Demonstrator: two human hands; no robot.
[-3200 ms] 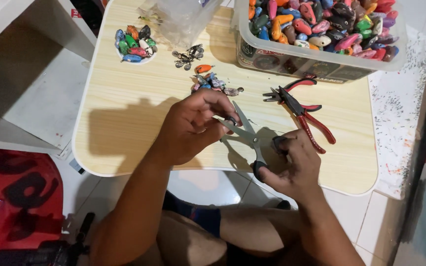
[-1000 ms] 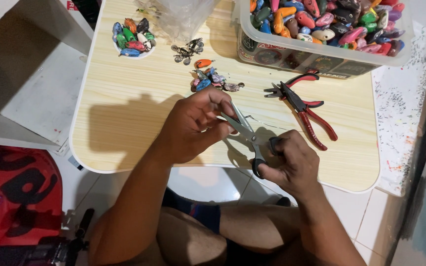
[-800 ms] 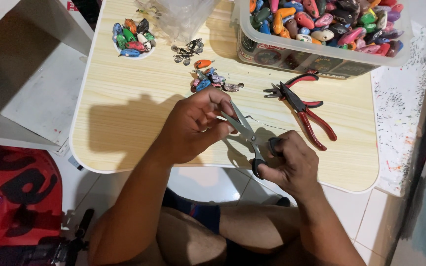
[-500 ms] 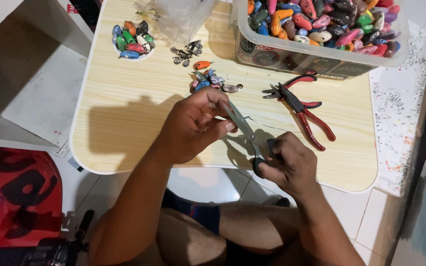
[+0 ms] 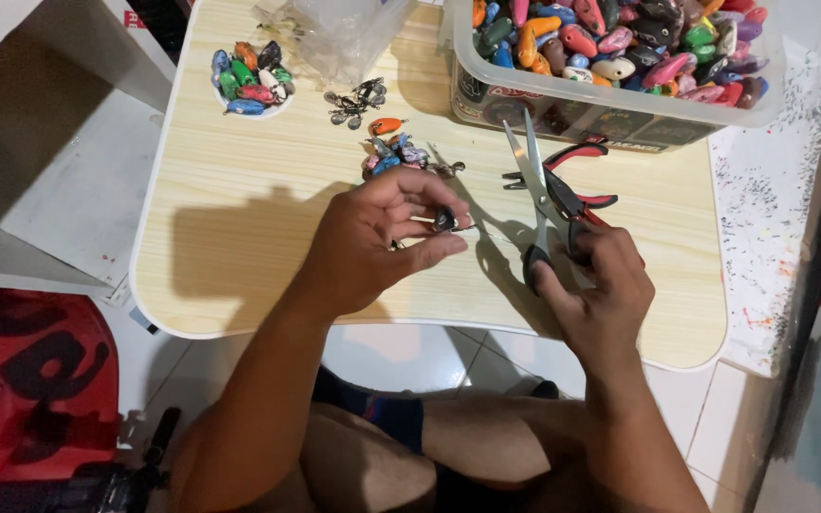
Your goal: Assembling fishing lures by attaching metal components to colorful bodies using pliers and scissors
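Item 1. Left hand (image 5: 372, 237): we record its grip as narrow, thumb and fingertips pinched around one small dark lure-shaped piece (image 5: 445, 220), held just above the worktop (image 5: 239, 209) near its middle. A thin metal wire end juts from the piece toward the right.

Item 2. Right hand (image 5: 601, 290): grip closed through the black handles of one pair of scissors (image 5: 536, 195). The blades point up and away, toward the bin, and look all but closed; we cannot tell the exact gap.

Item 3. One pair of red-and-black pliers (image 5: 572, 185), lying on the worktop just behind the scissors and partly crossed by them.

Item 4. One clear plastic bin (image 5: 620, 100) at the far right corner, filled with many coloured lure bodies; too many to count.

Item 5. One small white dish (image 5: 249, 84) at the far left, heaped with coloured pieces, roughly ten; the exact count is unclear.

Item 6. One loose orange piece (image 5: 387, 124), near a small cluster of metal fittings (image 5: 355, 100).

Item 7. One little heap of mixed coloured pieces (image 5: 396, 157), just beyond the left hand.

Item 8. One crumpled clear plastic bag (image 5: 344, 33) at the far edge.
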